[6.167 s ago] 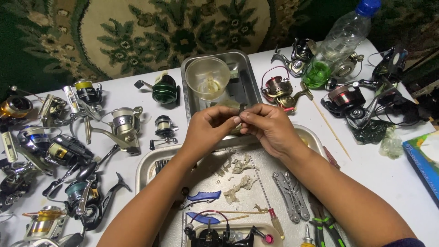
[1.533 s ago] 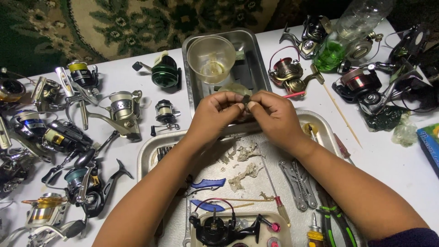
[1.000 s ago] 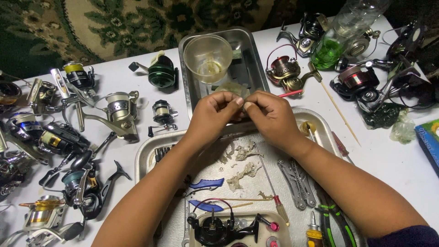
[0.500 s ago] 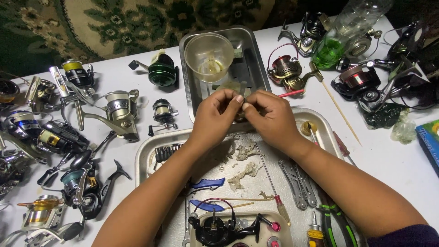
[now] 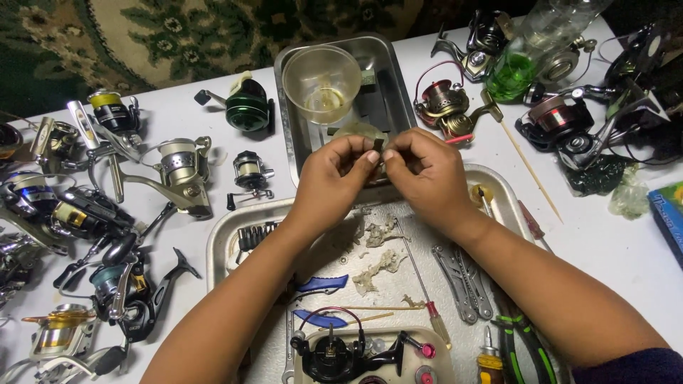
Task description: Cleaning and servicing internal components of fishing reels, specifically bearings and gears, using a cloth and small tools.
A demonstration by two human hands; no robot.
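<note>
Now L hand (image 5: pixel 333 183) & R hand (image 5: pixel 425 176) both pinch small reel part (image 5: pixel 377 158) over steel tray (image 5: pixel 398 85).

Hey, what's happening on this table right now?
A person's left hand and right hand meet over the near end of a small metal tray, pinching a small part between the fingertips; it is too hidden to identify. A clear plastic cup stands in that tray. Below the hands lies a larger tray with pliers and bits of debris. Fishing reels crowd the white table.
</note>
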